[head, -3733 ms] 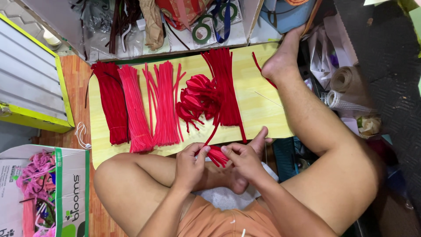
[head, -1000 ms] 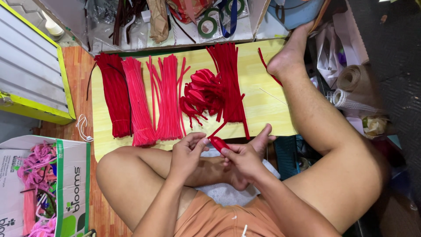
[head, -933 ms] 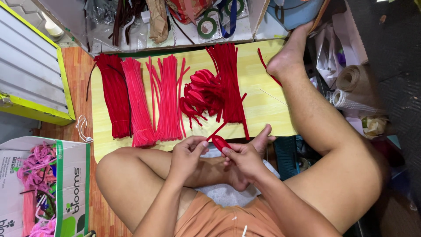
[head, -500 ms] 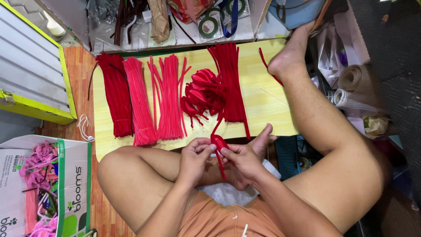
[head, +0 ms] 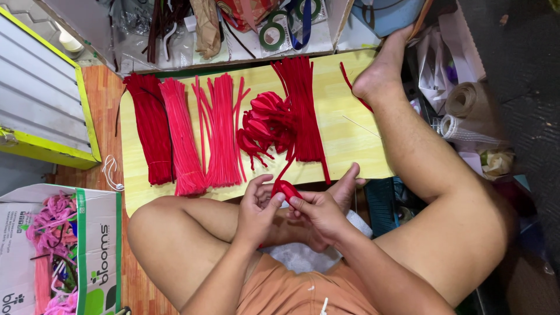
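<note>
The left hand (head: 256, 209) and the right hand (head: 318, 211) meet above the crossed legs, and both pinch one red pipe cleaner (head: 286, 188) between thumb and fingertips. The pipe cleaner is bent into a small loop between the two hands, and its free end goes up and away from them toward the board.

Just beyond the hands lies a yellow wooden board (head: 344, 146). On it, straight ahead of the hands, is a heap of bent red loops (head: 265, 122), touching a bundle of straight red pipe cleaners (head: 303, 111) on its right. To the left of the heap lie a loose pink-red bundle (head: 221, 134), then a tighter pink-red bundle (head: 181, 140), then a dark red bundle (head: 150, 131).

The person's bare foot (head: 382, 70) rests on the far right edge of the board. Far left of the hands, near the knee, stands an open cardboard box (head: 96, 245) with pink pipe cleaners (head: 49, 216) inside.
</note>
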